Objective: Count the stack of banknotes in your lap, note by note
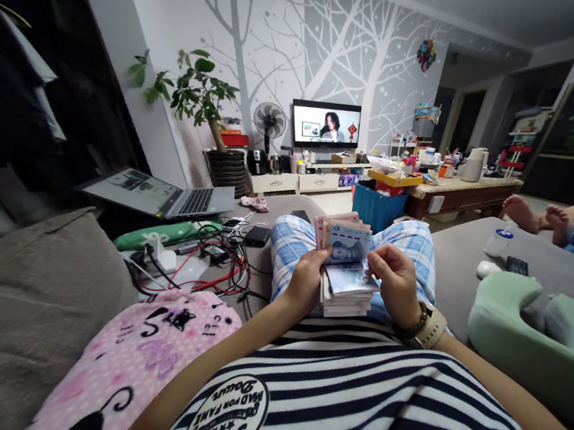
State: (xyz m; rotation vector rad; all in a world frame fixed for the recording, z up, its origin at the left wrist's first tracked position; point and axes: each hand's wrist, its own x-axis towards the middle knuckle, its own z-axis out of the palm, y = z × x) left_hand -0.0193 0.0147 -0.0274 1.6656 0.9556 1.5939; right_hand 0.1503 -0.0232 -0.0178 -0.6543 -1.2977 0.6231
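A thick stack of banknotes [347, 283] rests above my lap, folded or bent so that several notes stand up at the back. The front upright note is bluish with a portrait; pinkish and brownish ones fan out behind it. My left hand [307, 275] is closed around the left side of the stack. On the right, my right hand [396, 283] pinches the right edge of the front note between thumb and fingers. A watch with a pale strap [430, 328] and a dark beaded bracelet are on my right wrist. Blue checked trousers [413, 242] cover my legs.
Left of my legs lie tangled cables [228, 264], a black power bank [258, 237] and an open laptop [159, 196]. A green neck pillow [535, 334], a white mouse [488, 269] and a lidded jar [499, 242] are on the right. Another person's feet [537, 217] rest beyond them.
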